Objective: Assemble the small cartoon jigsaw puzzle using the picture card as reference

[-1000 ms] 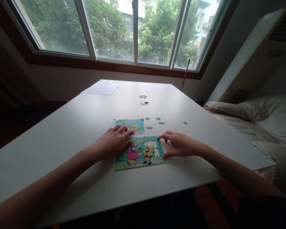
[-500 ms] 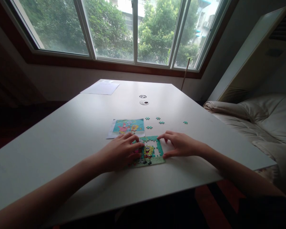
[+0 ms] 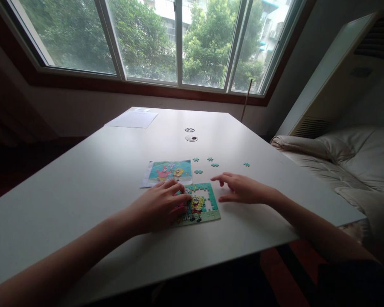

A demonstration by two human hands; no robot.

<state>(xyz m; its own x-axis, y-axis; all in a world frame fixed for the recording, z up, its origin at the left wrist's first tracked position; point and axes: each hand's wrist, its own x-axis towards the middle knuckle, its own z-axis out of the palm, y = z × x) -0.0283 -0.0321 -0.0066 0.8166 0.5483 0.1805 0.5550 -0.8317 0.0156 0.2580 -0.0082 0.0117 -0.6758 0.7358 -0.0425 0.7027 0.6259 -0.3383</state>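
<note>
A cartoon jigsaw puzzle (image 3: 213, 215) lies flat on the white table, with a gap in its upper right part where pale surface shows. My left hand (image 3: 162, 202) rests over the puzzle's left side, fingers spread, and hides that part. Just off the puzzle's right edge hovers my right hand (image 3: 241, 189), fingers apart and holding nothing. Behind the puzzle lies a printed picture sheet (image 3: 156, 169) with the same cartoon figures. Several loose green puzzle pieces, among them one puzzle piece (image 3: 198, 172) nearest the puzzle and another puzzle piece (image 3: 246, 164) farther right, are scattered beyond.
Two round flat items, a nearer disc (image 3: 191, 138) and a farther disc (image 3: 189, 130), lie toward the far end of the table (image 3: 83, 187). White paper (image 3: 131, 119) sits at the far left corner. A pale sofa (image 3: 326, 164) stands along the right side.
My right hand has lifted away from the puzzle's right edge and moved slightly up. My left hand stays on the puzzle. The whole view has shifted a little.
</note>
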